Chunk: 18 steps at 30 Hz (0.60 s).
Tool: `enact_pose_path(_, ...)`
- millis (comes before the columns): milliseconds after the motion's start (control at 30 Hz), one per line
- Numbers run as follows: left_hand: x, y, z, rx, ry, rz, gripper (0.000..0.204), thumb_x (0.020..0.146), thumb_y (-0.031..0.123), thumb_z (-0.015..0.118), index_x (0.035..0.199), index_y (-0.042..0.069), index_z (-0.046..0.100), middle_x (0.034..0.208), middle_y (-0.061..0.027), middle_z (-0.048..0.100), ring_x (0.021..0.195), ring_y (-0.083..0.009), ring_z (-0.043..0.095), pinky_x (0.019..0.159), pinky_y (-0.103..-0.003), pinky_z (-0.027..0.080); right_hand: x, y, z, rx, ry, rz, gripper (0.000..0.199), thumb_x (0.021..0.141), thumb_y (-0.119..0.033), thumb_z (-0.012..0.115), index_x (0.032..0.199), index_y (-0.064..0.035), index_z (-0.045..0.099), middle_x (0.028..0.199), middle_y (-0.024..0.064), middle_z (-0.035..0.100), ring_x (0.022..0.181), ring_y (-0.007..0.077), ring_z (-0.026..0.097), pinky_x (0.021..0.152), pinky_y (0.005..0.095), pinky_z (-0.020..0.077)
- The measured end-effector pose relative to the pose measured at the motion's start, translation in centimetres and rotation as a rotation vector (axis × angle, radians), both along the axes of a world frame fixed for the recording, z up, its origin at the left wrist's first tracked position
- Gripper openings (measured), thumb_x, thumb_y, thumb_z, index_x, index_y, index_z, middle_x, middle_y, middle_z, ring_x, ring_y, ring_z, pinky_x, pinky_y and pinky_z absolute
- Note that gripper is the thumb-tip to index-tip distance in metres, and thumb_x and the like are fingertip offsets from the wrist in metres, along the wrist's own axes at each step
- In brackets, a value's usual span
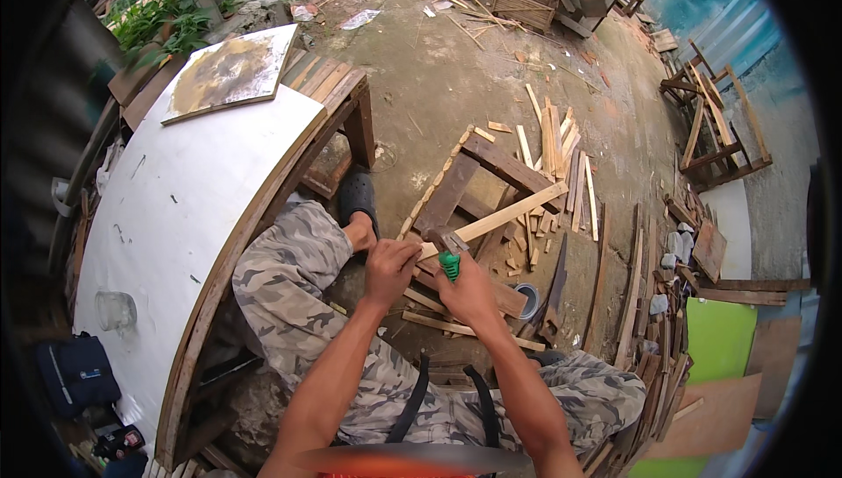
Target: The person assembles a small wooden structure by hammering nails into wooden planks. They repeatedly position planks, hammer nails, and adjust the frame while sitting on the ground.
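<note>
My left hand (392, 269) is closed at the near end of a pale wooden strip (513, 212), with its fingertips against the wood. That strip lies slantwise across a dark brown wooden frame (507, 162) on the ground. My right hand (469, 292) is wrapped round a tool with a ribbed green grip (449, 266) and a grey metal head, which looks like a hammer. Its head rests at or just above the strip, close to my left fingers. Pale strips run along the frame's left edge. Whatever lies inside my left fingertips is hidden.
A white-topped table (210, 189) stands at left, bearing a stained board (230, 73) and a glass jar (116, 311). Loose wooden strips (554, 149), a handsaw (554, 289) and a small tin (526, 301) lie around the frame. A wooden chair frame (715, 118) stands at far right.
</note>
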<state>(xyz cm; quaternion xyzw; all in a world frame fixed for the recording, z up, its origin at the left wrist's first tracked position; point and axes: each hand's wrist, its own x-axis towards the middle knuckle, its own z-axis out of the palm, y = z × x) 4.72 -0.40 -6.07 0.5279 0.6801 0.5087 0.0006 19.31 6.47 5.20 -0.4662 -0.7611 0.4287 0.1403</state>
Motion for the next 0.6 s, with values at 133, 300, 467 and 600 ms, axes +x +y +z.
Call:
enact_pose_path(133,-0.5,0.4,0.3,0.026,-0.207,0.179,0.022,0.093,0.012,0.066,0.111,0.001,0.071,0.111,-0.0145,0.072,0.105,-0.0311,0.065,0.093,-0.041,0.048,0.9,0.2,1.5,0.026,0.023,-0.012,0.031,0.086,-0.020,0.068,0.105,0.0027,0.061,0.089,0.0296,0.067,0.089,0.0499,0.063,0.076,0.0510,0.0497)
enact_pose_path(300,-1.9,2.8,0.1,-0.237,-0.655,0.377,0.046,0.102,0.038,0.052,0.121,-0.001,0.067,0.124,-0.0217,0.066,0.118,-0.0379,0.060,0.102,-0.044,0.045,0.8,0.3,1.7,0.020,-0.099,0.056,0.032,0.089,-0.021,0.067,0.108,0.0033,0.059,0.084,0.0311,0.066,0.084,0.0518,0.063,0.073,0.0540,0.0487)
enact_pose_path(467,-0.8,3.2,0.1,-0.630,-0.607,0.414,0.059,0.105,0.048,0.037,0.116,-0.001,0.068,0.114,-0.0261,0.068,0.110,-0.0446,0.062,0.095,-0.052,0.047,0.4,-0.1,2.8,0.028,-0.042,0.047,0.032,0.091,-0.022,0.067,0.109,0.0036,0.059,0.079,0.0289,0.066,0.078,0.0482,0.065,0.068,0.0518,0.0495)
enact_pose_path(600,-0.2,2.5,0.3,-0.653,-0.521,0.420,0.058,0.105,0.046,0.036,0.099,0.003,0.075,0.091,-0.0254,0.071,0.090,-0.0471,0.067,0.082,-0.055,0.050,0.7,-1.3,3.6,0.039,0.117,0.006,0.032,0.092,-0.022,0.067,0.110,0.0033,0.059,0.077,0.0258,0.065,0.074,0.0426,0.067,0.065,0.0476,0.0504)
